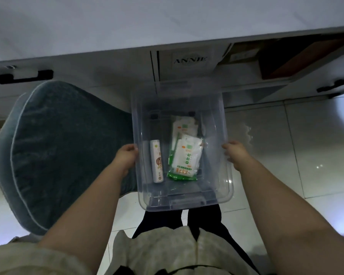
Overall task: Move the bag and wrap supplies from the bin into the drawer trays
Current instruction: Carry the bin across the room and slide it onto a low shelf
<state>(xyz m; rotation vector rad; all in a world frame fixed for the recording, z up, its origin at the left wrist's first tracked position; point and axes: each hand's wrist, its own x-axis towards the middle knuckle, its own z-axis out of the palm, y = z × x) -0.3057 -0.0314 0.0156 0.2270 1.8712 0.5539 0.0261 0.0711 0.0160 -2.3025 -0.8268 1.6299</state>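
Left hand (127, 156) and right hand (235, 154) each curl fingers over a side rim of the clear, glossy plastic bin (213, 124), gripping it above the tiled floor (286, 135). On its flat bottom lie one slim white roll (157, 161) on the left and two crinkly green-and-white packets (186, 158), overlapping (print too blurred to read).

Scene dim, with a cold bluish cast. Strongest light: a glare patch on the glossy floor tiles (316, 135) at the right edge, smaller specks nearby. Faint sheen on the clear bin (226, 181). Focus soft throughout; print on the packets (187, 157) illegible. Wide-angle distortion bows the counter (127, 26) edge.
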